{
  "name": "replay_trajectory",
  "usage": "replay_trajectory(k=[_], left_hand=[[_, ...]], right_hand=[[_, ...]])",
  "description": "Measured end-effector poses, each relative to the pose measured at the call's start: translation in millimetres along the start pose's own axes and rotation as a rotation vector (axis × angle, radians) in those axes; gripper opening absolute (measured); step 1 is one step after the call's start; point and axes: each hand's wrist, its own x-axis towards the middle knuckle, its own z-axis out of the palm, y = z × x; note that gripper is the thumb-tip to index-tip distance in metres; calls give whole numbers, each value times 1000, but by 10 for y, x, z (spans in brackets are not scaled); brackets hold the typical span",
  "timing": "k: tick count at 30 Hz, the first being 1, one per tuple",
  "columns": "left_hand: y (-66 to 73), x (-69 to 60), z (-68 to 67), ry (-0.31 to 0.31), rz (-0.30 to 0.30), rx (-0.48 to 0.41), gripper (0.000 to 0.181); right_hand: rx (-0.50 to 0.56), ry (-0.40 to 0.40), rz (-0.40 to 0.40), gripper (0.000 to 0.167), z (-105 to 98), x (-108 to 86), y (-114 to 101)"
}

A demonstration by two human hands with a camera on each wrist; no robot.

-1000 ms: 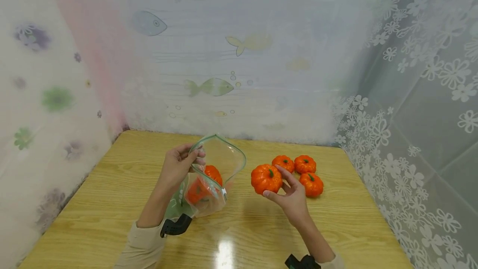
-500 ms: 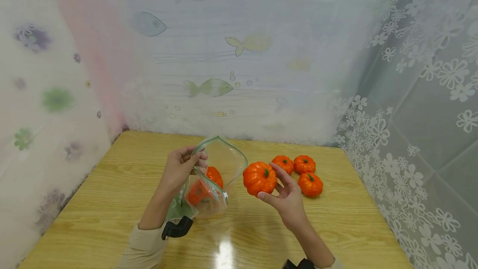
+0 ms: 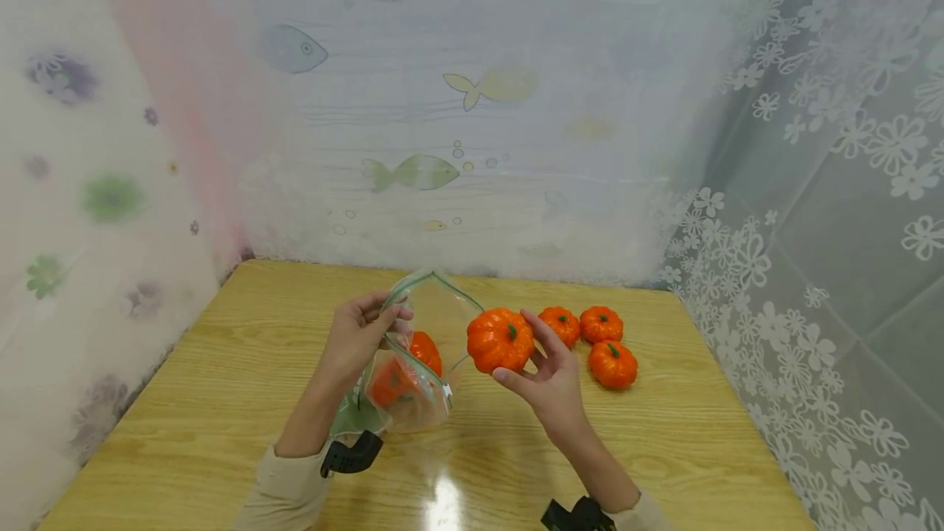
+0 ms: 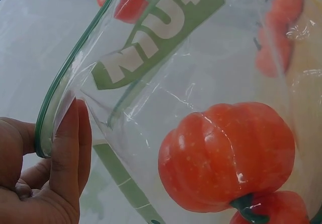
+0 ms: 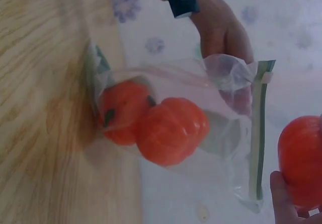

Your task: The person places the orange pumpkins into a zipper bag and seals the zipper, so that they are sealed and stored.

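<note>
A clear zip bag (image 3: 413,412) with a green-edged mouth stands on the table, its mouth spread wide. My left hand (image 3: 357,338) pinches the bag's rim at the left; in the left wrist view the fingers (image 4: 70,153) lie inside the edge. Two small orange pumpkins (image 5: 173,131) rest inside the bag, as the right wrist view shows. My right hand (image 3: 553,383) grips another orange pumpkin (image 3: 499,341) with a green stem, thumb below and fingers at its right side. That pumpkin is in the air at the right side of the bag's mouth, overlapping its rim in the head view.
Three more pumpkins (image 3: 613,365) sit grouped on the wooden table (image 3: 686,441), right of my right hand. A patterned curtain (image 3: 590,211) stands behind the table, with others at both sides. Each wrist wears a black camera (image 3: 352,455).
My right hand has moved left and slightly up with its pumpkin, from beside the grouped pumpkins to the bag's mouth. My left hand keeps its pinch on the bag, almost still.
</note>
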Motion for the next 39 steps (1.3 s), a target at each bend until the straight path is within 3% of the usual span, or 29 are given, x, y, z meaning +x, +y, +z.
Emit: replay_trajectory(k=[8,21,33,39], left_hand=[[-15,5,20,-10,-10,-1,31],[0,-24,26,-24,-18,40,33],[-25,-24,22,-33,11,21,34],[-22,-18,21,-64,6,69,32]], right_hand=[[8,-5,-49,80,111,74,-11],[31,-89,-138,84,291,245,0],[-37,-156,-85,83,378,316,37],[-47,-210,-42,85,365,285,80]])
